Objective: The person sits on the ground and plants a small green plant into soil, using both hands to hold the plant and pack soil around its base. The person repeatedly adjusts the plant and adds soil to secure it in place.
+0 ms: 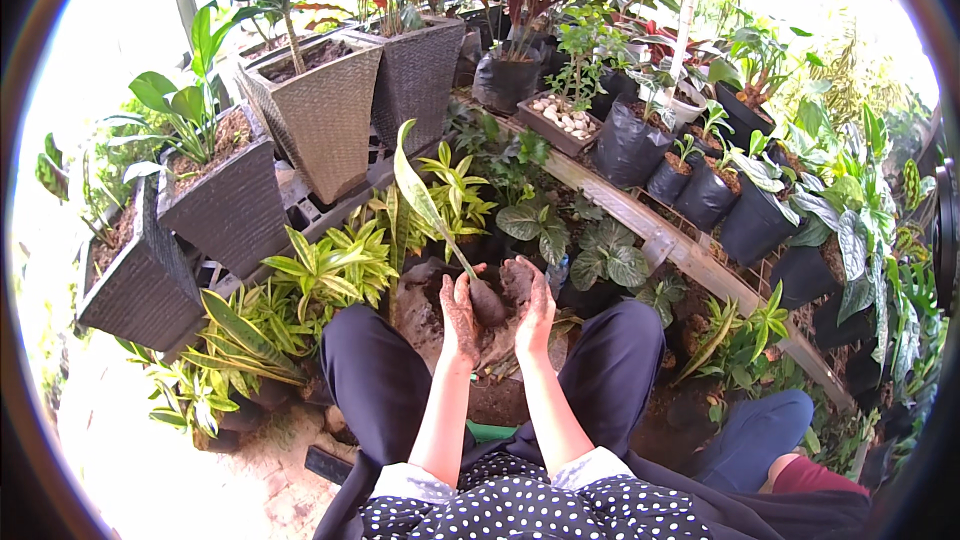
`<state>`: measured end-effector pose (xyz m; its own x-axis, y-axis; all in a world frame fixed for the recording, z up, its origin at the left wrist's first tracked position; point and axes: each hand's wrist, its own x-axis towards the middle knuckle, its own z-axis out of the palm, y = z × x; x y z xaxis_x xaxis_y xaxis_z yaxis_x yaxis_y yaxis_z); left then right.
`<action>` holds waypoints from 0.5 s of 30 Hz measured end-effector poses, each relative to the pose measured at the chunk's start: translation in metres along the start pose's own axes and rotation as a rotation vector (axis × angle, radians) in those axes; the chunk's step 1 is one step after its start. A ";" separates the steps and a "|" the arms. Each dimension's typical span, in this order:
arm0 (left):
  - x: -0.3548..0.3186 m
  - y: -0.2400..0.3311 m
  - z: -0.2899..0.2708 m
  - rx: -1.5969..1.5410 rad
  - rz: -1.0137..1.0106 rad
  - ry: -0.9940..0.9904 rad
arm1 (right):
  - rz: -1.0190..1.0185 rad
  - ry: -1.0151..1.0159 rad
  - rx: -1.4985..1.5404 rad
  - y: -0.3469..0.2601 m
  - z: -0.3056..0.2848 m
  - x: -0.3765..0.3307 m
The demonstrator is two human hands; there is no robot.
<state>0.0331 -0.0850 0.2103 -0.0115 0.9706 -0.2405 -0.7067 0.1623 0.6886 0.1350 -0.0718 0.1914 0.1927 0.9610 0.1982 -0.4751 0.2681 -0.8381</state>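
Both hands cupping: left hand [461, 317] and right hand [533, 302] closing around dark soil root ball [489, 303] of long-leafed green seedling [420, 195] | position: above brown soil pile [425, 315], between knees | technique: pressing evenly (stem upright), supporting from below.

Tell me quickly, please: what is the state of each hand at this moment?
Left hand: closed around the soil ball of a small plant.
Right hand: cupped against the same soil ball, holding it from the other side.
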 end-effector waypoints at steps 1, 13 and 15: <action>-0.002 0.002 0.005 -0.020 -0.006 0.014 | -0.005 -0.009 -0.010 0.001 0.003 -0.003; 0.011 -0.012 -0.022 -0.443 -0.054 -0.219 | -0.035 -0.077 -0.076 -0.003 0.014 -0.012; 0.010 -0.013 -0.024 -0.475 -0.072 -0.249 | -0.002 -0.076 -0.093 -0.007 0.015 -0.015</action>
<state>0.0251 -0.0820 0.1820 0.1759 0.9822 -0.0665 -0.9424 0.1875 0.2771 0.1225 -0.0872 0.2014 0.1262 0.9637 0.2352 -0.3928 0.2663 -0.8802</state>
